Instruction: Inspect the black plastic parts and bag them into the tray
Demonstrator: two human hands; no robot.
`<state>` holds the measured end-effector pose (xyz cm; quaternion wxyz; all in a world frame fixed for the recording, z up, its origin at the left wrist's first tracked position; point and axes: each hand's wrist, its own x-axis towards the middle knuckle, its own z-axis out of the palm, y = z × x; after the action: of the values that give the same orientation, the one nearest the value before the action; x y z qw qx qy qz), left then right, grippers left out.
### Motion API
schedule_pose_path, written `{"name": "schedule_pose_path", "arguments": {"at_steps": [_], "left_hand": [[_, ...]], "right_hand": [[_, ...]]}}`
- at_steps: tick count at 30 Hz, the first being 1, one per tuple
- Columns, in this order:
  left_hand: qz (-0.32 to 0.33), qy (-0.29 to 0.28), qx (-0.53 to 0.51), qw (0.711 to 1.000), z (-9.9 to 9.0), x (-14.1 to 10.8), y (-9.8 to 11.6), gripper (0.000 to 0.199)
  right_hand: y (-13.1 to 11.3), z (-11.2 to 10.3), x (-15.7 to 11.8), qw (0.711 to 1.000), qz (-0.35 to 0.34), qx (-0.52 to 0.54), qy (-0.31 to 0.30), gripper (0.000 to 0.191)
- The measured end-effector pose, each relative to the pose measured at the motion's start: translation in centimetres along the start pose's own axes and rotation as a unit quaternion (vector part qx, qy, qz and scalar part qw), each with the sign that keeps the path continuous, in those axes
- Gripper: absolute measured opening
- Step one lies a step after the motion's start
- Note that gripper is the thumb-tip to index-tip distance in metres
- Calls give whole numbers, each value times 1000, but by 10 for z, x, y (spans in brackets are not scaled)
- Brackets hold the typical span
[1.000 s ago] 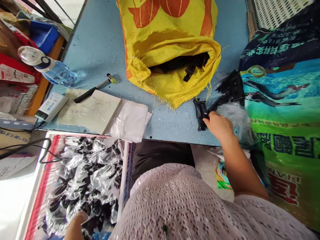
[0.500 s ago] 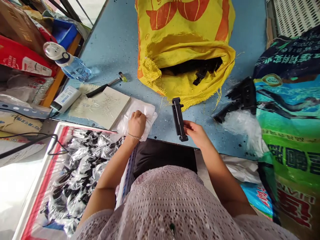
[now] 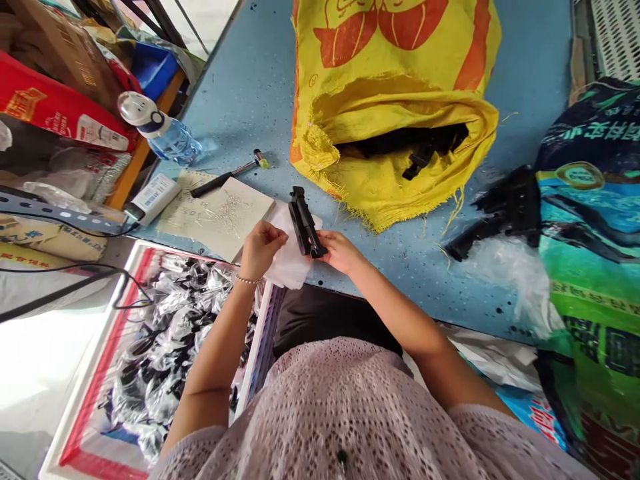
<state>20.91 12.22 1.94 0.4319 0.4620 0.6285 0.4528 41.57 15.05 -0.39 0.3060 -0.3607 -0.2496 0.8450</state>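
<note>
My left hand [image 3: 261, 248] is closed in a pinch at the left edge of a thin clear plastic bag [image 3: 290, 270], above the table's front edge. My right hand [image 3: 340, 252] grips the lower end of a long black plastic bracket [image 3: 305, 223], which is tilted and has short jaws at its ends. The bracket is over the bag, close to my left fingertips. Whether it touches the plastic, I cannot tell. Beside my left hand lies a pale pad [image 3: 245, 213] with many small metal pins on it.
A yellow woven sack [image 3: 390, 193] with black parts inside lies open at the back. A hammer [image 3: 225, 179], white box [image 3: 156, 200] and water bottle [image 3: 170, 137] are at left. Below stands a crate [image 3: 80, 427] of bagged black parts. More black parts [image 3: 510, 207] lie at right.
My right hand has carried the bracket left, over the plastic. My left hand has shifted from pressing on the bags to a pinch at their left side. The view has shifted slightly.
</note>
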Motion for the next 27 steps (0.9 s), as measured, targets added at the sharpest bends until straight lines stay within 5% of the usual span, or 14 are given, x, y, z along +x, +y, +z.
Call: {"name": "schedule_pose_path", "arguments": {"at_steps": [5, 10, 17, 22, 27], "left_hand": [[68, -14, 150, 986, -23, -7, 6, 3], [171, -92, 346, 918, -17, -5, 6, 44], [201, -56, 324, 923, -29, -9, 19, 56], [356, -159, 297, 871, -3, -57, 34, 68], [372, -207, 262, 866, 22, -90, 37, 70]], "right_hand": [[-2, -16, -22, 998, -37, -7, 41, 35], [4, -14, -45, 1000, 11, 10, -21, 32], [28, -21, -47, 990, 118, 14, -73, 42], [32, -6, -37, 999, 32, -21, -31, 29], [31, 8, -50, 983, -103, -129, 77, 46]]}}
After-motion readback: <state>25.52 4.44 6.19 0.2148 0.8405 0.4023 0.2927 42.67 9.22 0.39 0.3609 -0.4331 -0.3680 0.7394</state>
